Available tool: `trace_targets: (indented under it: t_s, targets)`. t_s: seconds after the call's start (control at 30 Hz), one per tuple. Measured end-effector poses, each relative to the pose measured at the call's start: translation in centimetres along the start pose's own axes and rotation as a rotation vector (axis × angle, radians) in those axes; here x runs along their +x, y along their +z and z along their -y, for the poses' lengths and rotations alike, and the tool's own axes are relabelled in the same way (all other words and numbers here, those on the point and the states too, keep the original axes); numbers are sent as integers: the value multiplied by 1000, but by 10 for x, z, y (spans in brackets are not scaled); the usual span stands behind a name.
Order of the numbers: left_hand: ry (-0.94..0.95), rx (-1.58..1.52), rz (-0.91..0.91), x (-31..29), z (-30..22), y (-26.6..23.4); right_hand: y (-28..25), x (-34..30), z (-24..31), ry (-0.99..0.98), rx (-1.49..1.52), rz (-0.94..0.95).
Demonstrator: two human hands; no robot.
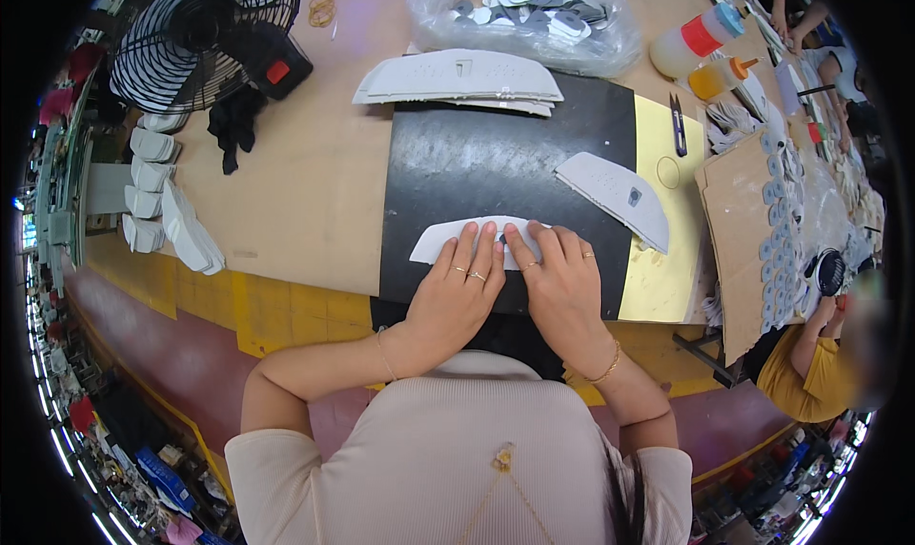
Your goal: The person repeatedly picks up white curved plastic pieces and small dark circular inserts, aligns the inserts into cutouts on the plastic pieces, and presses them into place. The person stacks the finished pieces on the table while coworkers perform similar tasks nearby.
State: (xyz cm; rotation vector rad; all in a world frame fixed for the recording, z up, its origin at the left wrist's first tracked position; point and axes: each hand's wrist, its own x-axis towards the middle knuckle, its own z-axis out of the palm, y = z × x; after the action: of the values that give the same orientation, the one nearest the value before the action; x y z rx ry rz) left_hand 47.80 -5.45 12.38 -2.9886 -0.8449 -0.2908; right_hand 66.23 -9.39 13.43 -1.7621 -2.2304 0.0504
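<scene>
A white curved flat piece [431, 242] lies near the front edge of a black mat [496, 173]. My left hand [454, 292] rests on it with the fingers stretched out flat. Beside it my right hand [562, 283] also presses down on the piece with extended fingers. A small dark patch [502, 238] shows between the fingertips; the hands hide much of the piece. To the right, a few similar white pieces [608, 190] lie stacked, the top one with a small grey patch. A taller stack of white curved pieces [457, 76] sits at the mat's far edge.
A black fan [200, 30] stands far left, with stacks of white pieces [151, 175] below. A plastic bag [610, 44] of small pieces lies at the back. Thread snips [678, 125], squeeze bottles [694, 44] and cardboard [739, 230] are rightward. Another person [810, 373] sits at right.
</scene>
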Motion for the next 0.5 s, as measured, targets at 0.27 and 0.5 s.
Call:
trace_targets:
  t_s: [0.27, 0.5]
  targets:
    - [-265, -516, -150, 53, 107, -25, -3, 11, -6, 193, 148, -13]
    - [-418, -210, -339, 106, 177, 19, -7, 16, -2, 208, 249, 55]
